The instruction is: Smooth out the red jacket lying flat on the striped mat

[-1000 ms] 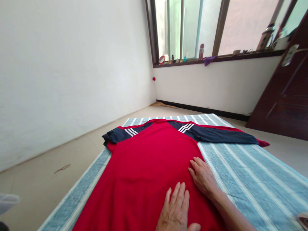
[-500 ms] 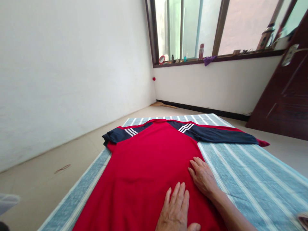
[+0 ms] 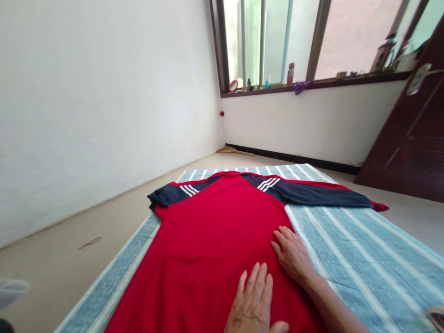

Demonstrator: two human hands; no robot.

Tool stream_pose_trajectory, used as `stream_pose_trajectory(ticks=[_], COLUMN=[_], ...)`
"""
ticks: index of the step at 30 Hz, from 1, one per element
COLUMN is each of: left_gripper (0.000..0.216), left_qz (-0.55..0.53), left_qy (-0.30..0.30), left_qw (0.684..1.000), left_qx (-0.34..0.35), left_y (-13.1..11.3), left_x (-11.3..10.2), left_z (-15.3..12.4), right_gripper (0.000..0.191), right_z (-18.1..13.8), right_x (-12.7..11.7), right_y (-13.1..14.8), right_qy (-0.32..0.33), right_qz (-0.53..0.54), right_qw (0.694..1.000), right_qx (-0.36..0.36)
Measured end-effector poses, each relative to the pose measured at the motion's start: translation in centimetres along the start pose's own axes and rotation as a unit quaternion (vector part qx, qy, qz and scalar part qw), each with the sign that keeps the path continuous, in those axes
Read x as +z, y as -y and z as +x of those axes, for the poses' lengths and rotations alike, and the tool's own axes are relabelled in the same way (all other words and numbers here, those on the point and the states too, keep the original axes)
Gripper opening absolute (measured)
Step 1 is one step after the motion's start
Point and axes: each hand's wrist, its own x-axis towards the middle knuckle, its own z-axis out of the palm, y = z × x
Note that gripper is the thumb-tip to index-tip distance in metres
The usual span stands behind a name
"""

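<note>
A red jacket (image 3: 215, 231) with navy sleeves and white shoulder stripes lies spread out on a blue-and-white striped cloth (image 3: 360, 249). Its right-hand sleeve (image 3: 319, 193) stretches out sideways, while the left-hand sleeve (image 3: 169, 195) is bunched or folded short. My left hand (image 3: 252, 300) rests flat on the lower body of the jacket, fingers extended. Further up, along the jacket's right edge, my right hand (image 3: 292, 252) lies palm down with its fingers stretched out. Neither hand grips the fabric. The jacket's bottom edge is out of frame.
A dark red door (image 3: 405, 134) stands at the right. Several small items, a pink bottle (image 3: 290, 74) and a purple cloth (image 3: 301, 87) are on the windowsill. A broom (image 3: 236, 151) lies in the far corner, and a thin loop (image 3: 90, 243) is on the floor at left.
</note>
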Motion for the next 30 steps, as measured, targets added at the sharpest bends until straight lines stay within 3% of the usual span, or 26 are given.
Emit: stream_pose_trajectory(ticks=[13,30], left_gripper=[0.066,0.066], left_qz=[0.009,0.005], left_qy=[-0.033,-0.020], left_qw=[0.999,1.000], left_qx=[-0.003,0.000], left_y=[0.04,-0.04], left_x=[0.14,0.04], left_z=[-0.38,-0.20], right_gripper=[0.038,0.038], right_z=[-0.05,-0.01], right_x=[-0.08,-0.26], right_y=[0.06,0.13], right_qy=[-0.004,0.004], right_qz=[0.003,-0.002], right_qw=[1.000,1.000], right_qx=[0.002,0.003])
